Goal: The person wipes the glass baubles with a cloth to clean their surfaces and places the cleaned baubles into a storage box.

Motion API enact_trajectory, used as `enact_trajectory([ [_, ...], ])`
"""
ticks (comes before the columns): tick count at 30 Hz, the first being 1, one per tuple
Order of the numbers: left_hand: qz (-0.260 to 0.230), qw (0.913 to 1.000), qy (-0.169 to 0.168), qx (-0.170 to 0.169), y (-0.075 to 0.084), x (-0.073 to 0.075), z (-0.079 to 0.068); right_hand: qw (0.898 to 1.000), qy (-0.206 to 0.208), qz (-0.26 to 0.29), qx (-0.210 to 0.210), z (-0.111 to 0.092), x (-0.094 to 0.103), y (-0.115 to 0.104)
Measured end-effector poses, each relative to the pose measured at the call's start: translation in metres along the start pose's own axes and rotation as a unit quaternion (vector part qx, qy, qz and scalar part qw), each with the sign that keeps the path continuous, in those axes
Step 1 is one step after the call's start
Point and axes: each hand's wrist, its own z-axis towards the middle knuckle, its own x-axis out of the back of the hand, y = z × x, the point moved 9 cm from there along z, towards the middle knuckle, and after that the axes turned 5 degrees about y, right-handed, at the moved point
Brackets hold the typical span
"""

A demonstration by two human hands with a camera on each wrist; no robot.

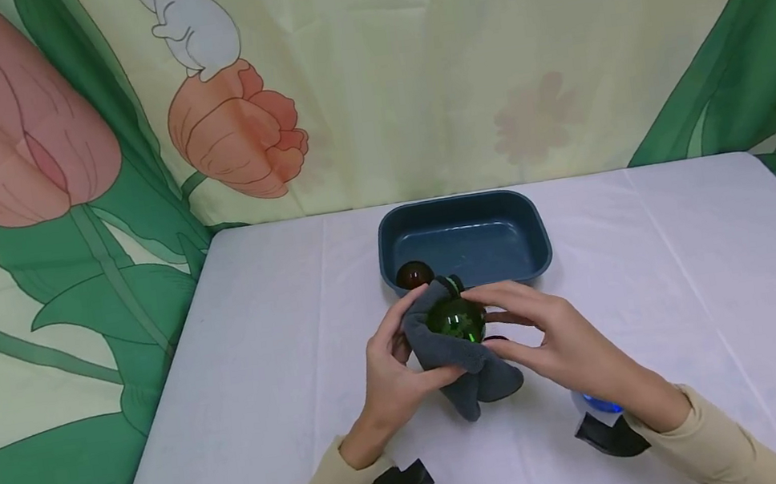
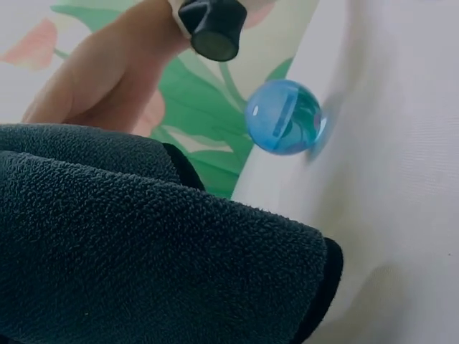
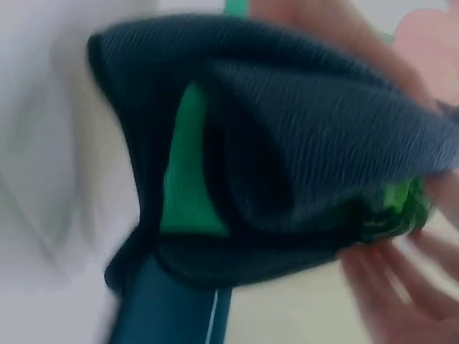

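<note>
Above the table, a green glass ball point(image 1: 456, 320) lies cradled in a dark grey towelling cloth point(image 1: 475, 356). My left hand point(image 1: 391, 375) grips the cloth from the left, thumb in front and fingers behind. From the right, my right hand point(image 1: 551, 327) holds the green ball between its thumb and fingertips. In the right wrist view the folded cloth point(image 3: 337, 136) covers most of the ball, and a bright green patch shows inside the fold. The left wrist view is largely filled by cloth point(image 2: 158, 244).
A dark blue rectangular basin point(image 1: 459, 202) stands behind the hands, with a dark reddish-brown ball point(image 1: 413, 274) at its near left corner. A clear blue ball point(image 2: 281, 118) rests on the white-covered table point(image 1: 285, 351), partly behind my right wrist in the head view. A printed curtain hangs at the back.
</note>
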Motion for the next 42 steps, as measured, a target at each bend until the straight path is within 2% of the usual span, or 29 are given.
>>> enact_trajectory([
  [4, -0.008, 1.0, -0.003, -0.005, 0.001, 0.0, 0.001, 0.995, 0.016, -0.059, 0.081, -0.001, 0.006, -0.014],
  [8, -0.016, 0.9999, -0.005, 0.002, -0.001, 0.0, 0.001, 0.987, 0.014, -0.076, 0.14, -0.003, 0.003, -0.023],
  [13, -0.008, 0.9999, 0.0, 0.014, -0.002, -0.001, 0.001, 0.982, 0.032, -0.088, 0.167, -0.004, 0.001, -0.027],
  [17, 0.0, 0.9998, 0.003, 0.02, 0.0, -0.002, 0.0, 0.981, 0.04, -0.095, 0.165, -0.004, 0.001, -0.028],
  [21, 0.002, 0.9998, 0.002, 0.021, 0.001, -0.003, 0.001, 0.984, 0.036, -0.1, 0.143, -0.004, 0.001, -0.027],
  [27, -0.001, 0.9998, -0.007, 0.018, 0.0, -0.005, 0.003, 0.998, 0.026, -0.039, 0.051, -0.001, 0.002, -0.013],
  [31, -0.006, 0.9998, -0.007, 0.02, -0.003, -0.005, 0.004, 0.999, 0.022, -0.02, 0.015, -0.001, 0.002, -0.004],
  [34, -0.012, 0.9997, -0.003, 0.023, -0.005, -0.004, 0.006, 0.999, 0.02, -0.037, 0.029, 0.0, 0.002, -0.005],
  [39, -0.016, 0.9996, -0.004, 0.023, -0.007, -0.003, 0.007, 0.992, 0.025, -0.084, 0.09, 0.0, 0.002, -0.013],
  [42, -0.016, 0.9995, -0.006, 0.025, -0.007, -0.003, 0.007, 0.989, 0.026, -0.092, 0.109, -0.001, 0.001, -0.016],
])
